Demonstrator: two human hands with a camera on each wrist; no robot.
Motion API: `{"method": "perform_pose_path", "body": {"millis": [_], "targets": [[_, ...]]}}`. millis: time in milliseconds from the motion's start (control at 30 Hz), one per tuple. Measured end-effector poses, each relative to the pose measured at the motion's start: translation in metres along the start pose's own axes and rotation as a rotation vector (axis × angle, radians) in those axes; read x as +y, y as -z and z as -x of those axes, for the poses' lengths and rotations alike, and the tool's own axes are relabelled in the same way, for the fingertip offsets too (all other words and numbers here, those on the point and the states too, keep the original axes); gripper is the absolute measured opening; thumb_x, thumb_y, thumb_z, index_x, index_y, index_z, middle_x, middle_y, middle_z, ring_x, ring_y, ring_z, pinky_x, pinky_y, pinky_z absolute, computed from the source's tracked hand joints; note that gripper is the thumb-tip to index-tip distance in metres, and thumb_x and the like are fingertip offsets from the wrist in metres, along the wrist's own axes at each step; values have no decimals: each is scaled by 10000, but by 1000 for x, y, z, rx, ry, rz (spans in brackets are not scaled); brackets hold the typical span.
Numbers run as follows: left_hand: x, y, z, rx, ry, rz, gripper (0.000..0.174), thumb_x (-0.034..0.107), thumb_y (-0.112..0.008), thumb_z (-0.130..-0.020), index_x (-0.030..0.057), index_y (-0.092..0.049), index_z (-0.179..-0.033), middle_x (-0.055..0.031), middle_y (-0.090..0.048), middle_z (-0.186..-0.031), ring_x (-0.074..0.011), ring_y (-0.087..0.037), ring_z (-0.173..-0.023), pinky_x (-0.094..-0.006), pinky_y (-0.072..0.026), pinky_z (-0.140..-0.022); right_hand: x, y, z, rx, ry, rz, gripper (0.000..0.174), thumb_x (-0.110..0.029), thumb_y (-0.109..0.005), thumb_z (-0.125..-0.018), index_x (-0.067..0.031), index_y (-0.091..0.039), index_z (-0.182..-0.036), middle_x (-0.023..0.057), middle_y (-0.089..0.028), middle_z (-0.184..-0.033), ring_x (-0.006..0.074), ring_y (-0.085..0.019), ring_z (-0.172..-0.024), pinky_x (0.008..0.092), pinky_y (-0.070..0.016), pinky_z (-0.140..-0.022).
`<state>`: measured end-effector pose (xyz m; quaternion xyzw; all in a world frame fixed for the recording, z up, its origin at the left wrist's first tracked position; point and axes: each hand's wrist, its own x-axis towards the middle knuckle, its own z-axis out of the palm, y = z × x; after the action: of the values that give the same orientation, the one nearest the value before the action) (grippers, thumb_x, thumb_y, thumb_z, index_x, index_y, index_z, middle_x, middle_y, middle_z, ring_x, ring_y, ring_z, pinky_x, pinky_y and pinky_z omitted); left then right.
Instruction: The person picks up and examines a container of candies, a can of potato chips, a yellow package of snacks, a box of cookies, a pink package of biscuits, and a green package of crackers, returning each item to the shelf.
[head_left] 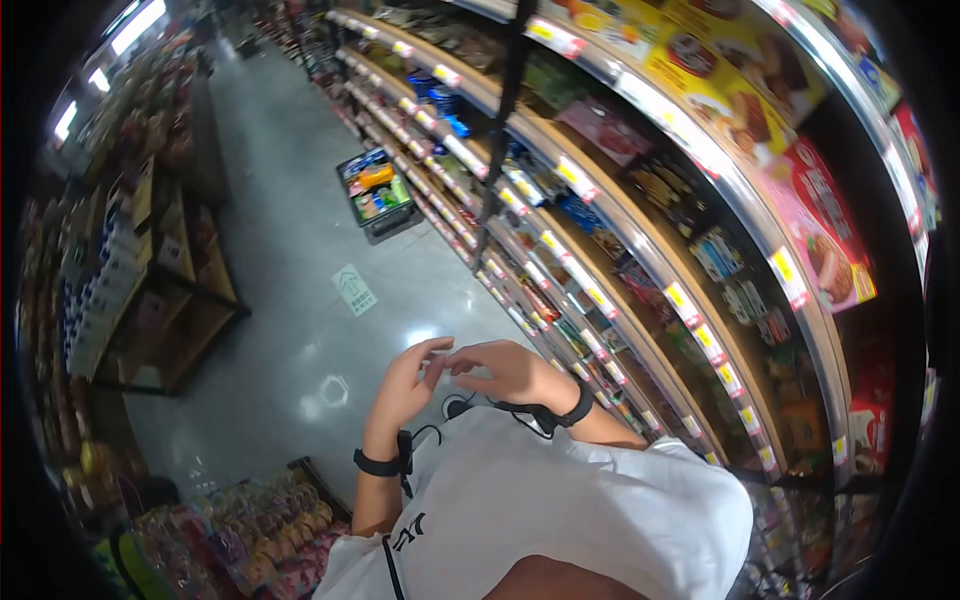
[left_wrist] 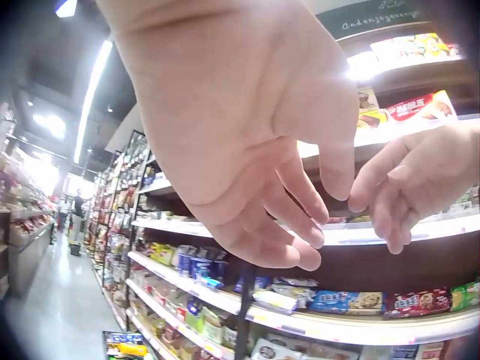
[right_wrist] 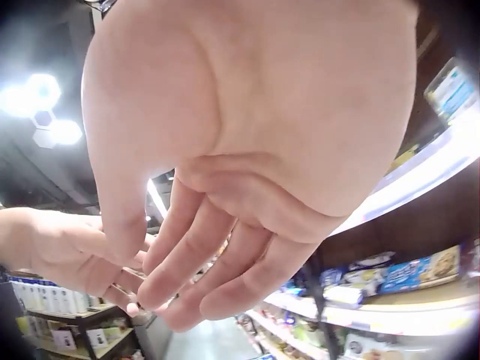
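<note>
Two hands show loosely bent fingers, tips close together: left hand [head_left: 403, 388] at nine o'clock, right hand [head_left: 512, 372] at three. Stocked shelves [head_left: 628, 240] stand at two, a filled basket [head_left: 398, 218] at eleven.

On my feed the left grip [head_left: 405, 385] and right grip [head_left: 510, 372] are side by side, centring the dial. Shelves [head_left: 660, 115] run from twelve to four. At eleven a basket [head_left: 390, 217] stands on the floor [head_left: 270, 240] beside them, packages [head_left: 376, 178] inside. A floor sign [head_left: 354, 290] is at ten, a display stand [head_left: 185, 325] nine, bagged snacks [head_left: 260, 540] eight.
</note>
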<state>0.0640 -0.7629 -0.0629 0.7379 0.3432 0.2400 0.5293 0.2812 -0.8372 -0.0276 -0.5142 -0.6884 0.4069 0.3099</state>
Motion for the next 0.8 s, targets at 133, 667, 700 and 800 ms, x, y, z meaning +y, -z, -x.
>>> {"method": "perform_pose_path", "body": {"millis": [133,667,700,800], "targets": [[-19,39,42,176,145,20,293,99,-565,-1043,4,-656,-1306,-155,-726,-1222,-276,-711,-1059,-375,-545,-907,-10,-37,-62,-281,41,14,352,-234,-695,-977,-31,-690,-1265,163,-752,-1113,308,-726,-1054,408,-563,-906],[-97,179,-10,392,246,-25,312,-31,-455,-991,-8,-626,-1251,-233,-718,-1109,-368,-714,-1036,-382,-533,-907,5,-100,-305,-545,224,36,214,-205,-641,-953,-32,-675,-1073,168,-744,-983,382,-707,-927,467,-549,-816],[-101,199,-27,410,232,-32,318,-34,-455,-989,-8,-627,-1254,-235,-717,-1106,-370,-713,-1025,-382,-535,-898,1,-104,-327,-497,229,57,195,-186,-635,-938,-26,-674,-1042,174,-732,-937,396,-697,-905,481,-546,-801],[-94,266,-79,427,225,-87,342,-47,-454,-982,-5,-627,-1274,-226,-720,-1094,-339,-715,-1006,-365,-536,-887,-12,-105,-398,-394,265,107,172,-170,-620,-919,-17,-665,-986,184,-704,-867,416,-676,-865,502,-537,-772]]}}
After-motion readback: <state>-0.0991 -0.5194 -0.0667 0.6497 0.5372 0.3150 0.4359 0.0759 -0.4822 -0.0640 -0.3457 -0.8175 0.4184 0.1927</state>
